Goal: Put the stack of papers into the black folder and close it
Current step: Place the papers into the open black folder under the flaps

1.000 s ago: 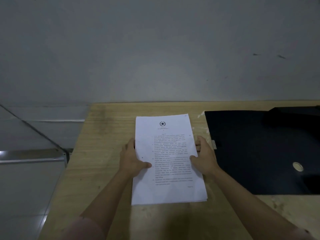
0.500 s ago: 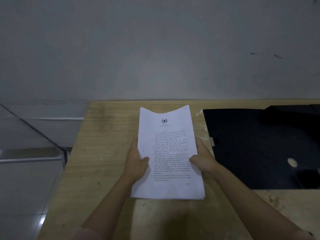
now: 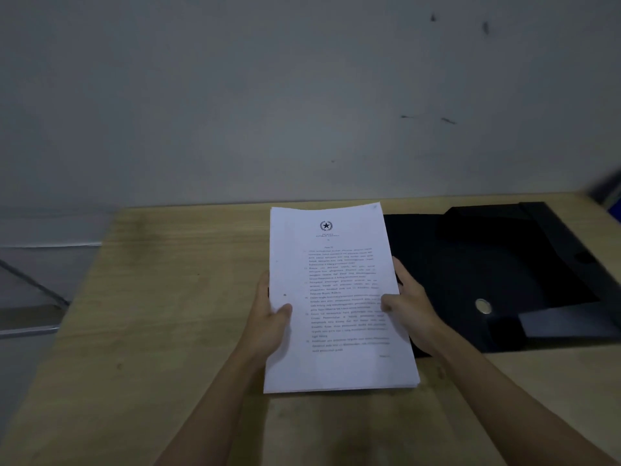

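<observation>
Two hands, left hand (image 3: 268, 317) and right hand (image 3: 411, 307), fingers clamping the stack of papers (image 3: 336, 297) between them, beside the black folder (image 3: 504, 270).

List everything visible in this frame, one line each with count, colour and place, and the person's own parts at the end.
stack of papers: one, white with printed text, held above the table's middle, right edge overlapping the folder.
folder: one, black, lying open on the table's right side.
round snap: one, silver, on the folder's near part.
table: one, light wood, fills the lower frame.
wall: one, grey, behind the table.
left hand: one, gripping the stack's left edge.
right hand: one, gripping the stack's right edge.
</observation>
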